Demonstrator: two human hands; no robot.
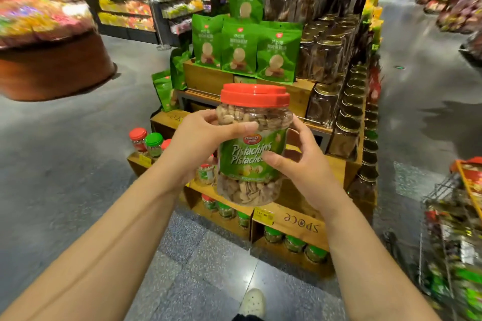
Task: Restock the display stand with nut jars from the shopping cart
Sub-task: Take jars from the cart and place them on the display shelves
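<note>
We hold a pistachio jar [251, 147] up in both hands before the display stand [294, 221]

Our left hand [200, 146] wraps the jar's upper left side, thumb laid across the front just above the green label, and our right hand [300, 164] grips its right side with the thumb on the label; the jar stands upright in the air, red lid [255, 95] on top, in front of the stand's wooden tiers. Small jars with green lids [294, 243] sit in the lowest crates, green snack bags [245, 47] stand on the top tier, and dark gold-lidded jars [347, 112] line the stand's right side. The shopping cart [453, 229] stands at the right edge, and one white shoe [252, 302] shows on the floor [65, 164] below
</note>
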